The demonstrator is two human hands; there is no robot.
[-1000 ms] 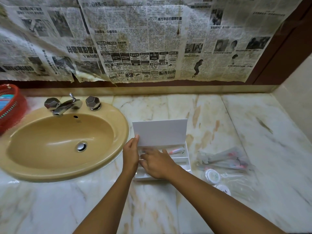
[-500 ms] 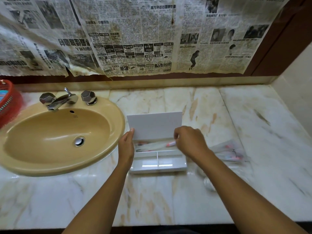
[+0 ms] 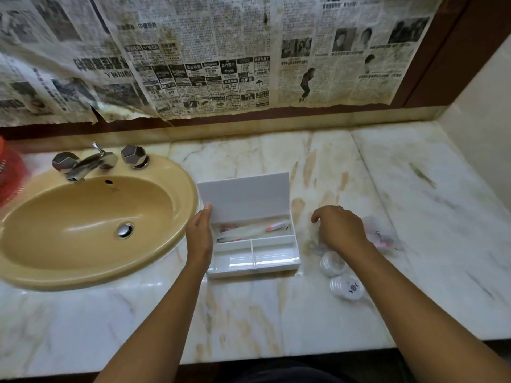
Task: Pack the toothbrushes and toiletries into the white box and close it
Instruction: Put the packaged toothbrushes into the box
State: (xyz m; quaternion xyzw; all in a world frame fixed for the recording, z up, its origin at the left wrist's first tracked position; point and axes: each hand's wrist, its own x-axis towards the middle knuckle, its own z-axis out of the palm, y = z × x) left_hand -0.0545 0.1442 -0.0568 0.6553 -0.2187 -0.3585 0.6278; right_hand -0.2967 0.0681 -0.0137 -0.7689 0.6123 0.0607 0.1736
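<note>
Right hand (image 3: 341,230) moved beside white box (image 3: 253,244).

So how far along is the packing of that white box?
Early. One wrapped toothbrush already lies in the white box's back compartment. The left hand steadies the raised lid; the right hand reaches for the packets. Two round containers, both front compartments and closing remain.

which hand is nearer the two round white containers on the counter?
Right. The right hand hovers just behind the round white containers, over the wrapped toiletries. The left hand is across the white box, touching its lid edge.
</note>
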